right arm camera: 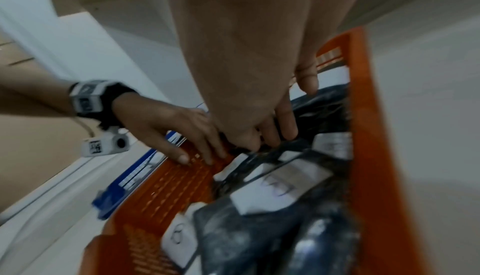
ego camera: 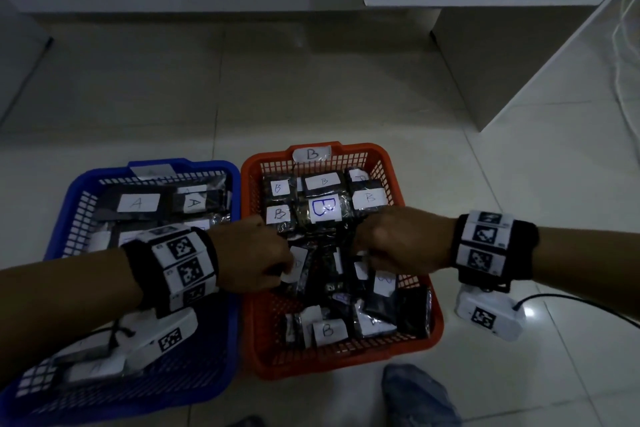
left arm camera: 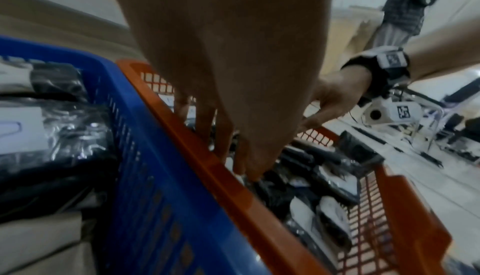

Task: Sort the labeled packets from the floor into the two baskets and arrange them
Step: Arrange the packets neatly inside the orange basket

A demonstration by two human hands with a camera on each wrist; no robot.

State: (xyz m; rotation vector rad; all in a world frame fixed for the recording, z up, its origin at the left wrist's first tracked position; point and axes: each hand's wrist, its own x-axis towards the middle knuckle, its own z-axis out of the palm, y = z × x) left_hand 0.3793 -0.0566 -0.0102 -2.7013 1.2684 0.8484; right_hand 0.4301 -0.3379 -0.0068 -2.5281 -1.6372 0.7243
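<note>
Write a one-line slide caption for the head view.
Both hands, left hand and right hand, reach among B-labeled packets in the orange basket, beside the blue basket of A-labeled packets.

Pale tiled floor (ego camera: 311,107) in front of you, two baskets on it.
Your blue basket (ego camera: 104,173) sits on the left, your orange basket (ego camera: 391,163) touching it on the right; a white cabinet (ego camera: 485,55) stands on the tiles beyond, with a thin cable (ego camera: 623,94) trailing beside it.

Packets (ego camera: 323,215) in orange basket (ego camera: 412,343) read "B"; blue basket's (ego camera: 59,218) packets "A".
</note>
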